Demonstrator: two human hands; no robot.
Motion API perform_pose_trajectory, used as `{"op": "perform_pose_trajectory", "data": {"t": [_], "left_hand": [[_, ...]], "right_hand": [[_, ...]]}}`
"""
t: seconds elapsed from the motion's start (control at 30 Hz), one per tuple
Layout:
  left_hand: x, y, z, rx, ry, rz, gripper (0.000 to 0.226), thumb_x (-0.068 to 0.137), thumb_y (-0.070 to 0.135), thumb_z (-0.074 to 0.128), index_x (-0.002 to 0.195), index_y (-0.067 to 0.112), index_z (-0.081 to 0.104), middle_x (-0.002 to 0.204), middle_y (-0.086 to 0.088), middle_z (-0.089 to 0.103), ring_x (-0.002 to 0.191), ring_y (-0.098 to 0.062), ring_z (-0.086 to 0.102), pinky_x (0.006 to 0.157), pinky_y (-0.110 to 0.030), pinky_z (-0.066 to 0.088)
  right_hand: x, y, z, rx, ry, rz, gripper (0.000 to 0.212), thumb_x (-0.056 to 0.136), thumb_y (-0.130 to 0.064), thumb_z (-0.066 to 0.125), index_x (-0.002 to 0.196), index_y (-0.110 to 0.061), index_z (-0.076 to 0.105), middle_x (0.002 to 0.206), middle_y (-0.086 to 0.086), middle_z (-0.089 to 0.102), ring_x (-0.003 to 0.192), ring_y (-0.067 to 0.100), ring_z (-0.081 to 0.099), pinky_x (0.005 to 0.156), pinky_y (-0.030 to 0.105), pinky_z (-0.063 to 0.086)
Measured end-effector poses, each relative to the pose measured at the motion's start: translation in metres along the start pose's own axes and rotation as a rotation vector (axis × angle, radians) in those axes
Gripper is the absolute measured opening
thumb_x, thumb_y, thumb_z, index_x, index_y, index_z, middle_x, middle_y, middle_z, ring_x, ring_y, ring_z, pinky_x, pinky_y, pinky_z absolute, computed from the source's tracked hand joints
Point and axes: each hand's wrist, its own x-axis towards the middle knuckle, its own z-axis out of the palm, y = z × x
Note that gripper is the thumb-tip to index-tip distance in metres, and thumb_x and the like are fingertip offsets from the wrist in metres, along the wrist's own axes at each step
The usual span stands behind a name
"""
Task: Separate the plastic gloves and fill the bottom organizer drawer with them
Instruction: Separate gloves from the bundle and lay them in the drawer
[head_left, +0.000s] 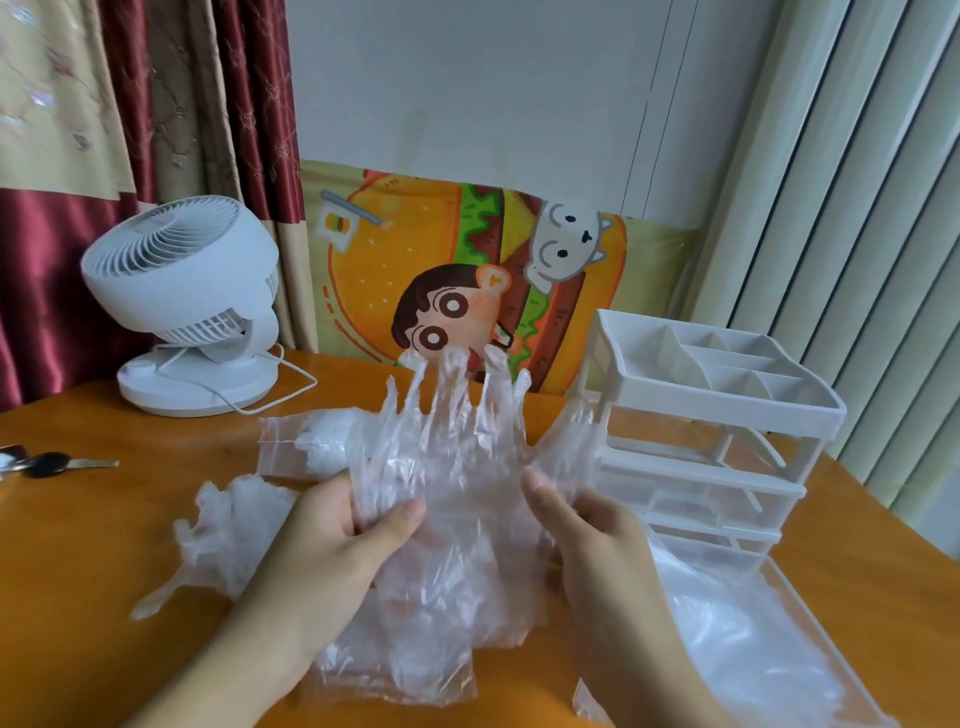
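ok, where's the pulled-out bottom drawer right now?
Head view, lower right: the drawer sits pulled out on the table in front of the white organizer, right of the right hand, with clear plastic gloves inside.

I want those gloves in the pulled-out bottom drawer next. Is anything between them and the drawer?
Nothing visible blocks the way. Both hands, left and right, hold the gloves just left of the open drawer, which already holds some plastic gloves.

One head camera is looking forward and down, close over the table (104, 519), facing the wall (467, 93); no second view is sharing it.
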Motion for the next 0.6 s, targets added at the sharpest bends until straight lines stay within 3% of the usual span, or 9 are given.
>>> {"op": "perform_pose_trajectory", "data": {"t": [0.07,0.2,0.27,0.33,0.43,0.53,0.6], "left_hand": [[0.000,0.000,-0.001,-0.019,0.002,0.001,0.007,0.094,0.033,0.072,0.099,0.031,0.076,0.095,-0.015,0.077,0.095,-0.034,0.074,0.093,-0.062,0.056],[0.000,-0.003,0.001,-0.035,-0.005,0.020,0.009,0.096,0.030,0.070,0.102,0.036,0.073,0.095,-0.020,0.074,0.095,-0.036,0.072,0.097,-0.060,0.053],[-0.003,-0.001,0.004,-0.050,0.021,0.034,0.015,0.098,0.025,0.067,0.109,0.033,0.071,0.091,-0.009,0.078,0.090,-0.027,0.075,0.096,-0.054,0.056],[-0.004,0.002,0.005,-0.062,0.034,0.033,0.019,0.099,0.020,0.065,0.117,0.027,0.068,0.094,-0.002,0.080,0.090,-0.020,0.077,0.095,-0.050,0.057],[0.002,-0.004,0.002,-0.052,0.037,0.002,0.034,0.099,0.026,0.066,0.132,0.022,0.060,0.098,-0.001,0.080,0.091,-0.017,0.076,0.087,-0.039,0.059],[0.000,-0.006,0.000,0.110,0.293,0.164,0.028,0.092,0.026,0.074,0.115,0.031,0.058,0.090,0.009,0.069,0.086,-0.020,0.069,0.071,-0.024,0.051],[-0.002,-0.003,-0.001,0.115,0.344,0.314,0.022,0.088,0.029,0.078,0.102,0.029,0.061,0.082,0.005,0.060,0.080,-0.021,0.063,0.071,-0.026,0.051]], "right_hand": [[-0.002,0.000,0.001,-0.052,-0.003,-0.029,0.034,0.097,-0.029,0.074,0.067,-0.013,0.073,0.056,0.000,0.061,0.053,0.017,0.055,0.053,0.031,0.045],[-0.001,0.002,0.002,-0.075,0.036,-0.095,0.032,0.097,-0.030,0.075,0.077,-0.005,0.071,0.064,0.008,0.069,0.055,0.025,0.062,0.054,0.038,0.050],[-0.002,0.000,0.004,0.007,-0.046,-0.027,0.027,0.098,-0.031,0.073,0.085,-0.007,0.076,0.071,0.000,0.074,0.062,0.020,0.070,0.059,0.035,0.055],[-0.003,0.000,0.007,0.020,-0.096,0.014,0.012,0.098,-0.019,0.074,0.097,-0.008,0.079,0.088,0.009,0.081,0.080,0.032,0.079,0.074,0.046,0.065],[-0.002,0.002,0.009,0.010,-0.027,0.003,0.006,0.095,-0.004,0.072,0.097,-0.004,0.077,0.093,0.022,0.079,0.090,0.047,0.076,0.081,0.062,0.063],[-0.001,-0.001,0.001,0.082,0.014,-0.021,0.008,0.094,-0.001,0.066,0.098,0.000,0.074,0.097,0.035,0.072,0.088,0.057,0.070,0.072,0.060,0.060],[-0.003,-0.005,-0.001,0.031,0.021,-0.119,0.012,0.094,0.003,0.063,0.094,-0.002,0.074,0.091,0.032,0.072,0.073,0.041,0.070,0.063,0.044,0.054]]}}
